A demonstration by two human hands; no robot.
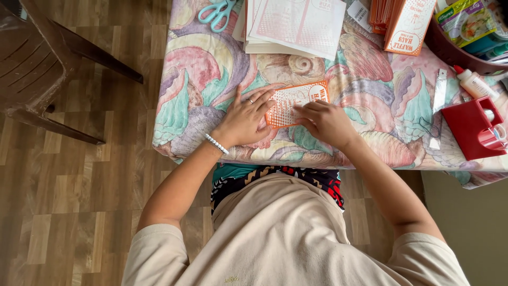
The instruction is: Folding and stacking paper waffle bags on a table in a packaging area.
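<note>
We press both hands flat on the orange paper sleeve [296, 103]: left hand [246, 121] pins its left edge with fingers spread, nothing clasped; right hand [325, 123] covers its near right corner, fingers curled down, so we cannot tell whether it pinches the paper. The sleeve lies flat near the table's near edge on the floral cloth [206, 79]. Risk, as we judge it: the soft cloth may bunch and skew the crease. Far: white sheets [299, 26], scissors [217, 11]. Right: red tape dispenser [473, 130], glue bottle [473, 83].
</note>
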